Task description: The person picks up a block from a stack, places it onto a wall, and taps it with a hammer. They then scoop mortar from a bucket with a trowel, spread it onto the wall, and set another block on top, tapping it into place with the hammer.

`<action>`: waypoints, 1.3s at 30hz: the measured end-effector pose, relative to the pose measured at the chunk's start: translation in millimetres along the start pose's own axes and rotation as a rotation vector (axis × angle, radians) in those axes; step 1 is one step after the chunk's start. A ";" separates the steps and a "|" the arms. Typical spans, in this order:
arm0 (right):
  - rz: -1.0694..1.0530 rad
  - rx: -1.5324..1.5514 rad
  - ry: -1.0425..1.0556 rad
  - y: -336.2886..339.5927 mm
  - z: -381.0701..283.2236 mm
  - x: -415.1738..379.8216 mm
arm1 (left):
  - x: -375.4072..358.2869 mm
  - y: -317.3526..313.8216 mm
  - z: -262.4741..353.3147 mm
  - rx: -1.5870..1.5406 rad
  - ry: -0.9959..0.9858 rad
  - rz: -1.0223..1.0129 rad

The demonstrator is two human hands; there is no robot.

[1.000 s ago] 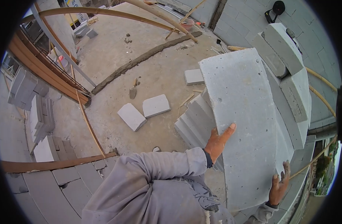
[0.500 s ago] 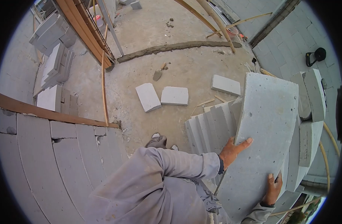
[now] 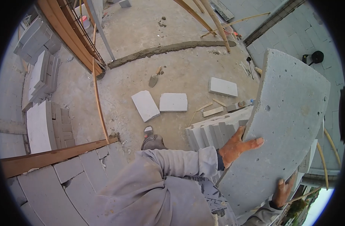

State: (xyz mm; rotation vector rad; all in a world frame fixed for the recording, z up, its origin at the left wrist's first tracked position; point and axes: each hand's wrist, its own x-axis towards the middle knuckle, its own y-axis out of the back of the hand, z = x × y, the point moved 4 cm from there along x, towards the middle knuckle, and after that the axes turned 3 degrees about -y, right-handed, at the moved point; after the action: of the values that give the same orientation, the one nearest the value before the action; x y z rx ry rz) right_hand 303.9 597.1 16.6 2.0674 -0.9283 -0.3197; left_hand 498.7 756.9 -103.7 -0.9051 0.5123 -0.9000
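Note:
A large pale grey concrete block, pitted with small holes, is held tilted at the right, close to my body. My left hand grips its left edge, thumb lying over the face and fingers hidden behind. Lower down, my right hand clasps the opposite edge, its thumb on the face. Just beyond my left hand stands a stack of similar blocks, partly covered by the held block.
Loose white blocks and a trowel lie on the concrete floor. A mallet rests near the right wall. More stacked blocks stand at left, beyond a low block wall. Wooden poles lean at the back.
The held block has risen and shifted right, appearing larger, with both hands still on it. It now hides more of the blocks at right. My view has shifted slightly.

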 end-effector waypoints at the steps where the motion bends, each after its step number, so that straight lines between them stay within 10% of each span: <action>1: -0.239 0.237 -0.186 -10.9 23.5 8.8 | -6.0 7.1 22.2 0.029 -0.034 -0.026; 17: -0.562 0.127 0.367 -263.2 -303.8 105.2 | -59.9 212.1 225.6 0.140 -0.550 0.269; 22: -0.574 -0.053 0.624 -339.9 -363.1 142.9 | -58.8 271.1 259.9 -0.353 -0.540 0.258; 27: -0.785 -0.071 0.842 -446.1 -416.7 196.1 | -30.6 371.3 280.4 -0.042 -0.654 0.473; 39: -0.966 -0.490 1.387 -864.1 -413.4 331.1 | 119.7 750.7 225.9 -0.601 -0.744 1.014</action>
State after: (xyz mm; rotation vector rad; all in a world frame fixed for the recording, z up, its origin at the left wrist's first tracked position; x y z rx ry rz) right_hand 1180.7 936.3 -362.0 1.5431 0.9032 0.3793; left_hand 1058.3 987.5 -616.1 -1.2359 0.4949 0.5476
